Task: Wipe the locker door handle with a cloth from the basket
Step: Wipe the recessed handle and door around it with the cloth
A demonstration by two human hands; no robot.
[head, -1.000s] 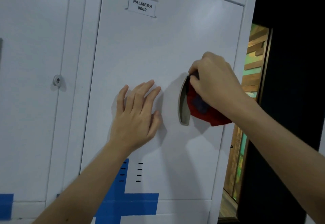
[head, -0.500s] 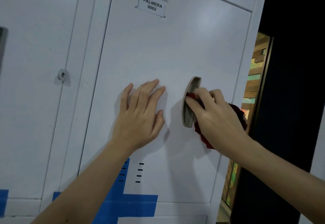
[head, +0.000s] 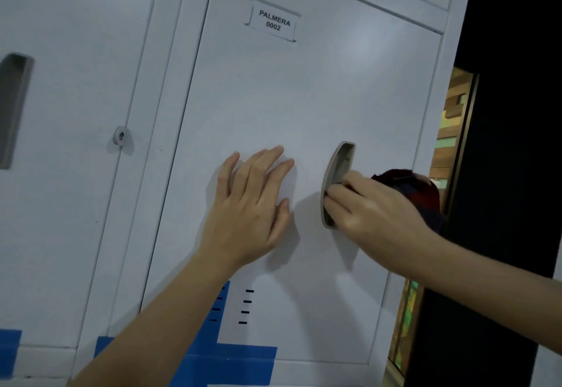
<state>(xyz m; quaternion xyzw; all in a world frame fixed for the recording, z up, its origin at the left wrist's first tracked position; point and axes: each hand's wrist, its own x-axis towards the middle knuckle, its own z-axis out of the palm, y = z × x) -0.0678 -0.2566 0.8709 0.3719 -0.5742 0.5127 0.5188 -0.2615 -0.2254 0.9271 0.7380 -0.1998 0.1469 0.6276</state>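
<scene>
1. Cloth (head: 407,183), dark red with a darker patch, is bunching up behind the knuckles of the right hand (head: 374,213), near the right edge of the white locker door (head: 304,97)
2. Fingers of the right hand are curling round the cloth and gripping it, their tips pressing against the lower half of the handle (head: 337,167); a thin dark sliver of cloth is showing between them there, though how much is lying under the fingertips I cannot tell
3. Grey and upright, the handle is sitting as a curved recess on the right part of the door at mid-height, its upper half showing uncovered
4. Flat on the door, the left hand (head: 252,204) is resting with fingers straight and slightly spread, pointing up and to the right, holding nothing; it is lying just left of the handle, apart from it
5. Print on the label (head: 273,20) near the door's top is reading "PALMERA 0002"
6. Below the left wrist, short black vent slots (head: 246,306) are showing, and a blue band (head: 243,362) is running across the door's bottom
7. To the left, a neighbouring door (head: 76,82) is carrying a small metal lock tab (head: 120,135) by its right edge
8. Off to the right, a dark panel (head: 511,143) is filling the view, with coloured wooden slats (head: 453,113) showing in the narrow gap beside the locker
</scene>
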